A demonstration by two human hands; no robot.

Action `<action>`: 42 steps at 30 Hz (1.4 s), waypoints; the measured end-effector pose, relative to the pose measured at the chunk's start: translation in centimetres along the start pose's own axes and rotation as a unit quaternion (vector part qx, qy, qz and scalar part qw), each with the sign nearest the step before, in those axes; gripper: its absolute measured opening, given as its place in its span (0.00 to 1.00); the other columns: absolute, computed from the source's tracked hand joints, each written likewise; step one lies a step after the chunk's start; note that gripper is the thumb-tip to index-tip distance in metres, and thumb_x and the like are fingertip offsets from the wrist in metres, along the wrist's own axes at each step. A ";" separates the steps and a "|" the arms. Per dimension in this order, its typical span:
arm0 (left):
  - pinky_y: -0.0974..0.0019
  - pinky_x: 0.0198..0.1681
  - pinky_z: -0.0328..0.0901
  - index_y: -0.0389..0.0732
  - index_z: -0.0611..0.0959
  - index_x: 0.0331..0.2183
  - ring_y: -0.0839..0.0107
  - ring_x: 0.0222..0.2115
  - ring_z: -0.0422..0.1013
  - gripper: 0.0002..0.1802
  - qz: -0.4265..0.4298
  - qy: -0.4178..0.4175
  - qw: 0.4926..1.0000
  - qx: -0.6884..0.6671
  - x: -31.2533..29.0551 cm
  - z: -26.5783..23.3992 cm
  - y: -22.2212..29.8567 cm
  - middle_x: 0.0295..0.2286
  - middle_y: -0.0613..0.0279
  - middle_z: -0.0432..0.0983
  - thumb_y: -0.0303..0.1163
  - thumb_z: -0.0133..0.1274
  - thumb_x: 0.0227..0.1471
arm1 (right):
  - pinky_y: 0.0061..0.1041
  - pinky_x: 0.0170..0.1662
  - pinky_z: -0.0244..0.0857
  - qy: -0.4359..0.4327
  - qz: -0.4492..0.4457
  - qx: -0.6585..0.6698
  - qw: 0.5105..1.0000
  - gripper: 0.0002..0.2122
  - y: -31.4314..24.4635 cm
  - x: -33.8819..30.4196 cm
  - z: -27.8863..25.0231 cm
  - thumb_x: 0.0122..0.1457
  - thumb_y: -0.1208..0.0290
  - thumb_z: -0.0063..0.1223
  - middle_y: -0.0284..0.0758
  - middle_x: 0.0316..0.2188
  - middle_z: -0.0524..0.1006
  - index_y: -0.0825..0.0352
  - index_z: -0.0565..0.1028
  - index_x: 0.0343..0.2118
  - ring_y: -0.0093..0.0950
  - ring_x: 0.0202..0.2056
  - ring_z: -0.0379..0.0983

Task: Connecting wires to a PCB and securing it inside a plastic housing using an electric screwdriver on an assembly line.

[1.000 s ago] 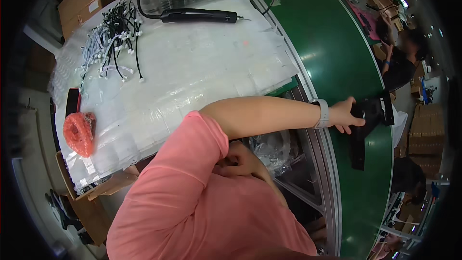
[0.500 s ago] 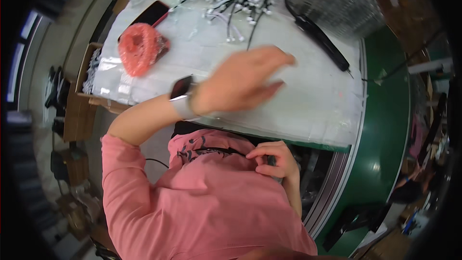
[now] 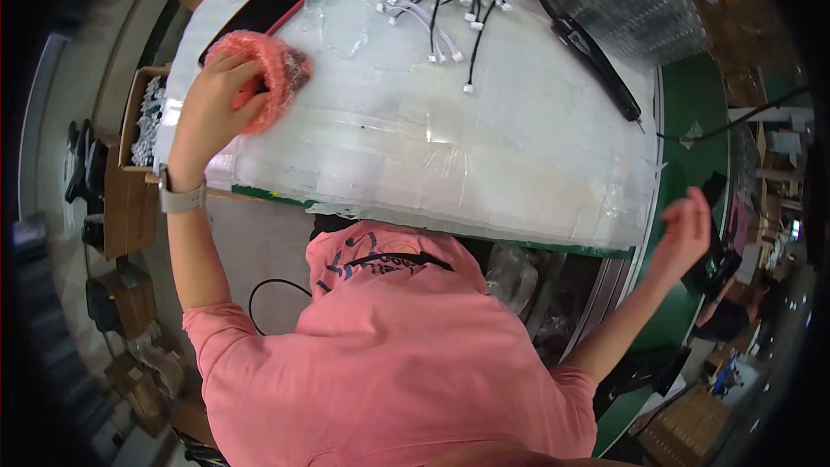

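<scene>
My left hand (image 3: 212, 112) reaches into the mouth of a red bubble-wrap pouch (image 3: 290, 69) at the left of the table, its fingertips hidden inside the opening. What they touch there cannot be seen. A phone (image 3: 264, 7) with a dark screen and red edge lies just behind the pouch, partly under it. Off the table's right side, my right hand (image 3: 685, 238) is raised over the green surface (image 3: 683, 134), fingers loosely apart, somewhat blurred, with nothing visible in them.
Several black and white cables with white connectors (image 3: 445, 0) lie at the back of the white-covered table (image 3: 415, 156). A black corded electric screwdriver (image 3: 596, 65) rests at the right beside clear plastic trays (image 3: 631, 9). A cardboard box of small grey parts (image 3: 147, 121) stands at the left edge.
My left hand has swung from mid-table leftward to the red pouch, its fingers entering it. My right hand has moved from in front of my body out to the right.
</scene>
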State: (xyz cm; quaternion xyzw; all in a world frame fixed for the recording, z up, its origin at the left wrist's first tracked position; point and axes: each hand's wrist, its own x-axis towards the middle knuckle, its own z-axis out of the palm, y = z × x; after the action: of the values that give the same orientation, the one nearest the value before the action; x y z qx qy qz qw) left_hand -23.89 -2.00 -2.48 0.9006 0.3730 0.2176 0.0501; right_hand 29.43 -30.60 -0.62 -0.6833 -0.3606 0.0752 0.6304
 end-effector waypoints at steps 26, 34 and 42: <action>0.76 0.34 0.63 0.34 0.74 0.31 0.82 0.29 0.67 0.02 -0.108 0.169 0.949 -0.243 4.3 1.1 1.6 0.28 0.69 0.70 0.21 0.51 0.54 | 0.25 0.43 0.69 0.200 0.078 -0.099 0.972 0.12 0.8 -1.2 -36.4 0.60 0.74 0.60 0.30 0.38 0.80 0.67 0.78 0.46 0.25 0.37 0.76; 0.77 0.33 0.63 0.36 0.81 0.38 0.82 0.30 0.68 0.07 -0.057 0.069 0.897 -0.432 6.4 2.1 5.8 0.29 0.70 0.73 0.22 0.51 0.57 | 0.21 0.35 0.64 -0.262 -0.115 -0.312 0.906 0.12 -5.2 1.6 -5.7 0.53 0.74 0.64 0.34 0.24 0.77 0.75 0.78 0.39 0.20 0.28 0.71; 0.76 0.35 0.67 0.35 0.83 0.39 0.81 0.33 0.72 0.08 -0.071 0.025 0.882 -0.464 5.3 3.2 8.2 0.32 0.67 0.78 0.21 0.54 0.56 | 0.27 0.43 0.69 -0.555 -0.197 -0.225 0.776 0.17 -1.0 8.0 11.3 0.51 0.72 0.64 0.41 0.35 0.81 0.72 0.78 0.44 0.29 0.36 0.77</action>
State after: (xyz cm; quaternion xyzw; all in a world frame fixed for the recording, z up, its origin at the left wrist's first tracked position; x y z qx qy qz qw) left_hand -13.88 -4.01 -1.41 0.7397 0.2929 0.3840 0.4685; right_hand 28.56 -16.86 0.91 -0.5595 -0.7812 0.2325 0.1506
